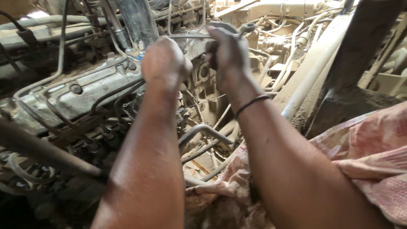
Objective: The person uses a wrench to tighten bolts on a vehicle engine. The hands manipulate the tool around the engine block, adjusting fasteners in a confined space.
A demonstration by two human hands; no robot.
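Observation:
Both my hands reach into a dusty engine bay. My left hand point(164, 62) is closed in a fist around a thin metal pipe point(193, 37) that runs sideways above the engine. My right hand point(229, 53) grips a ring spanner point(243, 28) whose ring end shows at the upper right of the hand, close to the same pipe. A dark band circles my right wrist point(251, 103). The engine's grey valve cover point(80, 91) lies to the left of my left hand. What the spanner's end sits on is hidden behind my fingers.
Bent steel fuel lines point(199, 129) and hoses cross below my arms. A thick pale pipe point(311, 76) slants at the right beside a dark metal strut point(356, 55). A pink patterned cloth point(373, 157) drapes at the lower right. A dark bar point(46, 152) crosses the lower left.

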